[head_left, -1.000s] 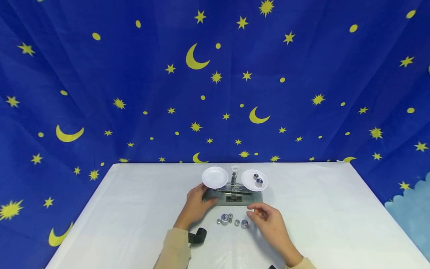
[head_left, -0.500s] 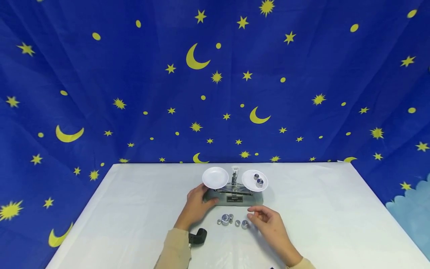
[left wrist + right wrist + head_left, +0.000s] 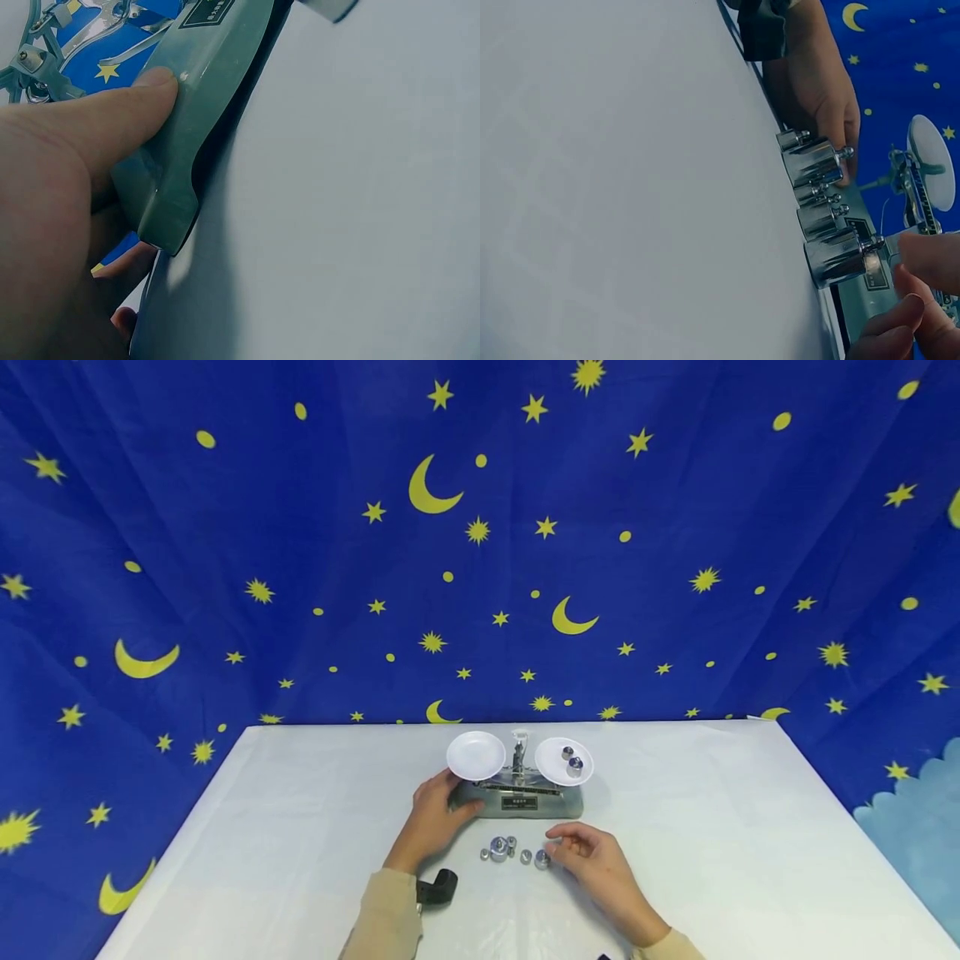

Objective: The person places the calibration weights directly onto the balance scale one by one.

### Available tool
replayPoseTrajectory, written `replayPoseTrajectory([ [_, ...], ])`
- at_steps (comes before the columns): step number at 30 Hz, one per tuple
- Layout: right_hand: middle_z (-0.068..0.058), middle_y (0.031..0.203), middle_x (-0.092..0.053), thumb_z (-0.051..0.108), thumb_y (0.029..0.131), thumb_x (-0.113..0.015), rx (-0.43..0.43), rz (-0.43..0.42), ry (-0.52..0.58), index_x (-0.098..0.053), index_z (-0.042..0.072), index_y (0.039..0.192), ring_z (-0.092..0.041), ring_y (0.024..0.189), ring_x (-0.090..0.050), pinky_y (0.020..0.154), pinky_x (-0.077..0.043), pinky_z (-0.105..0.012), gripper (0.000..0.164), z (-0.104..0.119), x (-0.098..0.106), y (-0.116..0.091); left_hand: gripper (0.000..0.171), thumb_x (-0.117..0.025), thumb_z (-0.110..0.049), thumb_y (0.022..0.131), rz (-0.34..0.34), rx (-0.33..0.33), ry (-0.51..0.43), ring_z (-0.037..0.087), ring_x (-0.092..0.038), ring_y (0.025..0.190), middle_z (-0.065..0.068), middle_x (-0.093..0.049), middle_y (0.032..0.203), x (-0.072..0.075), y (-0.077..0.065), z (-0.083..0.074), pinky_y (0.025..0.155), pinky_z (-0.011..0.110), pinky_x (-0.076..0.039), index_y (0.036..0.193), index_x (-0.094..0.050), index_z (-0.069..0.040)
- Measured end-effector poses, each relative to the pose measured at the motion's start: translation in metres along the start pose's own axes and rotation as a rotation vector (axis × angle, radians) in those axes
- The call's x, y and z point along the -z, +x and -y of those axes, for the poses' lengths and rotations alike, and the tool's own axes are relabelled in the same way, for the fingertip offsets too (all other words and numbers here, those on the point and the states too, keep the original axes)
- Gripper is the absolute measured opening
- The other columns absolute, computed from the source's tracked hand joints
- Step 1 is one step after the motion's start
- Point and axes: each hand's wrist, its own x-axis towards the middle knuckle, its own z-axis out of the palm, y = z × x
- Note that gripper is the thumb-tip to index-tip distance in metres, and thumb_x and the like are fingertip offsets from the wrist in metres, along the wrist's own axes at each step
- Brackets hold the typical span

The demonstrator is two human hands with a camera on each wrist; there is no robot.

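The left hand has its grip on one end of the green scale on the white table. The right hand has a loose grip, finger and thumb apart, beside a shiny weight. Two small weights sit on the right dish.

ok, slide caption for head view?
Left hand holds a balance scale; right hand beside metal weights on a white table.

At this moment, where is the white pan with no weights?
In the head view, the white pan is on the left side of the balance, near the left hand.
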Motion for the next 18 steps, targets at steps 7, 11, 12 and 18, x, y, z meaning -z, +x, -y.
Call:
replayPoseTrajectory([
  [7, -0.006, 0.080, -0.061, 0.002, 0.083, -0.077, 0.007, 0.041, 0.000, -0.070, -0.007, 0.104, -0.010, 0.069, -0.056, 0.061, -0.051, -0.018, 0.024, 0.0000, -0.0005, -0.0003, 0.063, -0.076, -0.028, 0.088, 0.000, 0.003, -0.002, 0.037, -0.045, 0.137, 0.020, -0.054, 0.144, 0.0015, -0.0004, 0.0004, 0.116, 0.061, -0.022, 0.139, -0.057, 0.002],
  [11, -0.005, 0.079, -0.061, 0.007, 0.083, -0.078, 0.022, 0.056, -0.043, -0.071, -0.004, 0.104, -0.009, 0.068, -0.055, 0.061, -0.049, -0.019, 0.025, -0.0001, 0.0007, -0.0010, 0.062, -0.076, -0.028, 0.088, 0.001, -0.001, -0.001, 0.037, -0.046, 0.137, 0.020, -0.054, 0.144, 0.0019, 0.0002, 0.0005, 0.116, 0.061, -0.022, 0.140, -0.056, 0.002],
  [12, -0.004, 0.079, -0.061, 0.008, 0.083, -0.079, 0.025, 0.059, -0.058, -0.072, -0.003, 0.104, -0.009, 0.068, -0.054, 0.060, -0.048, -0.019, 0.025, -0.0005, 0.0011, -0.0012, 0.062, -0.076, -0.028, 0.088, 0.002, -0.001, 0.000, 0.037, -0.046, 0.137, 0.020, -0.054, 0.144, 0.0017, 0.0003, 0.0008, 0.116, 0.061, -0.022, 0.140, -0.056, 0.002],
  [18, -0.002, 0.077, -0.059, 0.011, 0.083, -0.080, 0.028, 0.086, -0.095, -0.073, -0.001, 0.102, -0.009, 0.065, -0.051, 0.058, -0.044, -0.019, 0.023, -0.0017, 0.0022, -0.0013, 0.061, -0.076, -0.029, 0.089, 0.003, -0.009, 0.000, 0.037, -0.047, 0.137, 0.020, -0.054, 0.144, 0.0000, -0.0001, 0.0033, 0.115, 0.062, -0.023, 0.139, -0.057, 0.001],
])
